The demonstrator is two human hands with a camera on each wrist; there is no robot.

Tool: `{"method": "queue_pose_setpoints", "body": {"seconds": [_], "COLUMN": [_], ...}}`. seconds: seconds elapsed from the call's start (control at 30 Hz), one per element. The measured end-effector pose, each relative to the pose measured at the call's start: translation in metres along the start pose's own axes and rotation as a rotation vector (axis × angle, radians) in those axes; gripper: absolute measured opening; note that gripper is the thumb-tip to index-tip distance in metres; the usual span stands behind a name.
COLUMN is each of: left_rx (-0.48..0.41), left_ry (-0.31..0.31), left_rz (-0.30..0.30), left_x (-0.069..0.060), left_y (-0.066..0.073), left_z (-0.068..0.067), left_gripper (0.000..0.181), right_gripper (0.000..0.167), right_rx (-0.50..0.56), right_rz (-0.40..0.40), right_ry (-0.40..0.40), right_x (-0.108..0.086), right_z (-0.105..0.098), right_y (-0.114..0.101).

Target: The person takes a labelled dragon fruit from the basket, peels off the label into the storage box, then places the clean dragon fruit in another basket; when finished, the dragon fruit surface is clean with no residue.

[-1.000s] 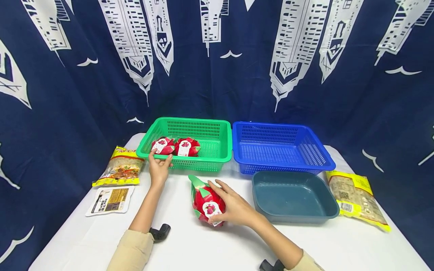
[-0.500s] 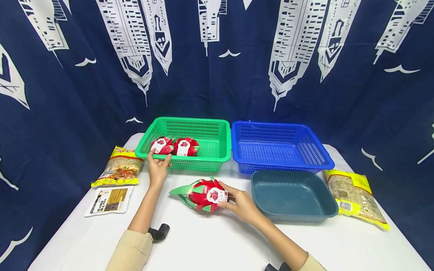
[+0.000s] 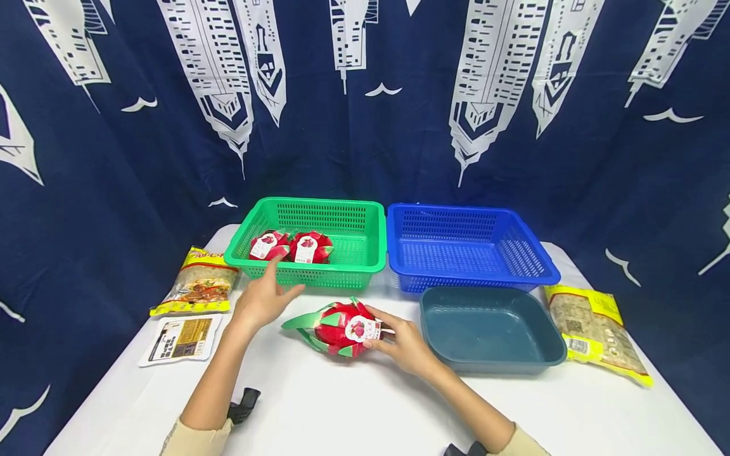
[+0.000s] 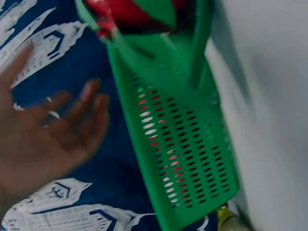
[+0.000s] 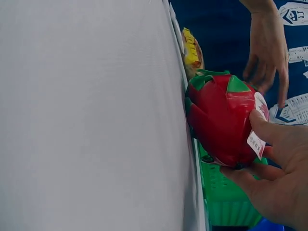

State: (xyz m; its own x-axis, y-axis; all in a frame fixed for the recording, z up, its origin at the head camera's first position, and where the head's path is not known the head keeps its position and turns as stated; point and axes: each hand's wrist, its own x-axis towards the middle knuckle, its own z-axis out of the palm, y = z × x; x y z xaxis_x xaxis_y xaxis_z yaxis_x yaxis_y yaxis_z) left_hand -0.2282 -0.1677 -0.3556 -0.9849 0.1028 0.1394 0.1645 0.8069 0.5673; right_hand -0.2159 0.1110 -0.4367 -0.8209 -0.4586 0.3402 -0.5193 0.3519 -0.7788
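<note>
The right hand [image 3: 406, 345] grips a red dragon fruit [image 3: 333, 326] by its right end, green leafy tip pointing left. In the right wrist view the thumb and fingers of the right hand [image 5: 284, 168] curl round the red fruit [image 5: 224, 118]. The left hand [image 3: 263, 301], fingers extended and holding nothing, is in front of the green basket [image 3: 319, 277], up and left of that fruit. Two labelled dragon fruits [image 3: 269, 244] lie inside the basket's left part. The left wrist view shows the left hand [image 4: 53, 130] with spread fingers beside the green basket [image 4: 183, 154].
A blue basket [image 3: 473, 275] stands right of the green one, with a dark teal tray [image 3: 493, 366] in front of it. Yellow bags lie at far left [image 3: 199, 282] and far right [image 3: 599, 329]. A white packet [image 3: 181, 339] lies near the left bag.
The right hand has turned the dragon fruit so its leafy tip points left. The left hand has come off the green basket's front rim, moving slightly nearer the front.
</note>
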Motion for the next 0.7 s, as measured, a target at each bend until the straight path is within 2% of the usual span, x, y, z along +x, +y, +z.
{"method": "queue_pose_setpoints", "body": {"seconds": [0.1, 0.13, 0.17, 0.23, 0.3, 0.47, 0.57, 0.7], "left_rx": [-0.032, -0.036, -0.034, -0.013, 0.013, 0.121, 0.170, 0.173], "left_ry": [-0.176, -0.234, -0.269, -0.333, -0.355, -0.291, -0.253, -0.234], "left_rz": [0.274, 0.341, 0.373, 0.394, 0.393, 0.365, 0.347, 0.358], "left_x": [-0.003, -0.003, -0.002, 0.000, 0.002, 0.003, 0.003, 0.003], "left_y": [0.011, 0.012, 0.012, 0.010, 0.007, 0.000, -0.002, -0.004], "left_z": [0.012, 0.019, 0.026, 0.039, 0.050, 0.066, 0.068, 0.069], "left_gripper": [0.090, 0.094, 0.099, 0.107, 0.110, 0.105, 0.103, 0.100], "right_gripper": [0.063, 0.063, 0.063, 0.063, 0.063, 0.062, 0.062, 0.059], "right_rx": [0.059, 0.072, 0.082, 0.082, 0.081, 0.068, 0.035, -0.021], "right_rz": [0.009, 0.011, 0.015, 0.012, 0.012, 0.014, 0.010, 0.001], "right_ry": [0.004, 0.003, -0.001, -0.010, -0.018, -0.017, -0.001, 0.060], "right_x": [0.002, 0.003, 0.003, 0.004, 0.005, 0.004, 0.004, 0.003], "right_z": [0.000, 0.001, 0.001, 0.002, 0.003, 0.005, 0.006, 0.007], "right_y": [0.000, 0.000, 0.000, 0.001, 0.001, 0.004, 0.004, 0.002]}}
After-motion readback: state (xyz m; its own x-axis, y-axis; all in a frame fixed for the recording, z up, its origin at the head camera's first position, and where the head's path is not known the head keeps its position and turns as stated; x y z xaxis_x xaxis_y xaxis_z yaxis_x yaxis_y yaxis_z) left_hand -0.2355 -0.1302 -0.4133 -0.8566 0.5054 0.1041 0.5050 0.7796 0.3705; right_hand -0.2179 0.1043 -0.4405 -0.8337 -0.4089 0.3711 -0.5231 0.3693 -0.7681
